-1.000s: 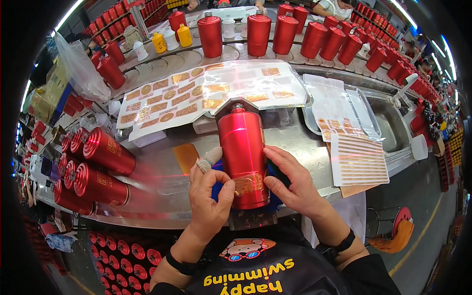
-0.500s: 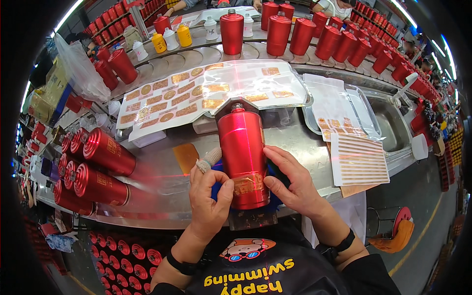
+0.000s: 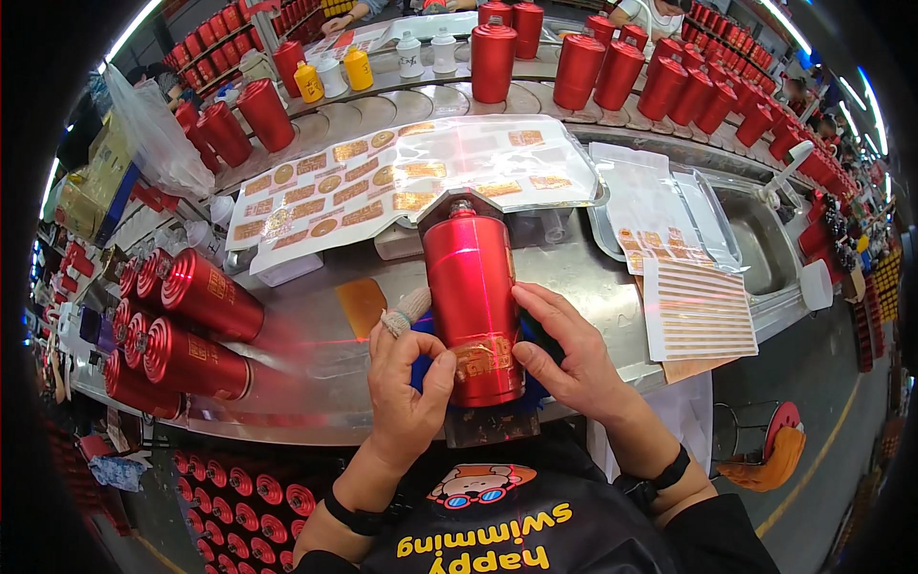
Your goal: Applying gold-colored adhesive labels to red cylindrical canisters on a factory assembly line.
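A glossy red bottle [image 3: 467,277] lies in front of me in a dark holder [image 3: 492,429], its capped neck pointing away. Across its lower body runs a gold sticker [image 3: 483,358] with raised patterning. My left hand [image 3: 406,378] is closed at the sticker's left edge, thumb and forefinger pinched together there; a knitted cover wraps one fingertip. From the other side, my right hand [image 3: 564,349] grips the bottle, thumb beside the sticker and fingers along the wall. The bottle's underside is hidden.
Gold stickers lie on a backing sheet [image 3: 354,182] beyond the bottle. Several red bottles [image 3: 212,297] are stacked at left. Striped sheets [image 3: 703,311] and a metal tray [image 3: 708,215] sit at right, near a sink [image 3: 765,249]. A conveyor [image 3: 402,105] carries bottles across the back.
The bottles on the conveyor have shifted to the right. The glints on the gold sticker differ slightly, while both my hands keep nearly the same places.
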